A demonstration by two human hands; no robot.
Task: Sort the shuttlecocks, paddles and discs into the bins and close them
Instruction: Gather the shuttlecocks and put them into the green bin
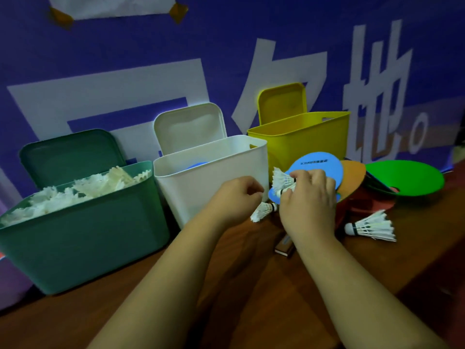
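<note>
Held shuttlecock: white feather skirt, dark band at the cork, feathers pointing up-left, sits over the top blue disc just right of the white bin
Right hand: palm down over the disc pile, fingertips pinched on that shuttlecock's cork end, wrist straight, forearm coming in from bottom right
Left hand: right in front of the white bin wall, fingers curled into a loose fist, nothing visible in it
Near shuttlecock lies on its side on the table between the two hands
Far shuttlecock lies on its side, right of the right wrist
Green bin: left, lid up, heaped with shuttlecocks
White bin: lid up, one binned blue disc inside
Yellow bin: behind, lid up, contents not visible
Pile also has orange disc, green disc, red paddle
Wooden paddle handle pokes out under the right wrist
</note>
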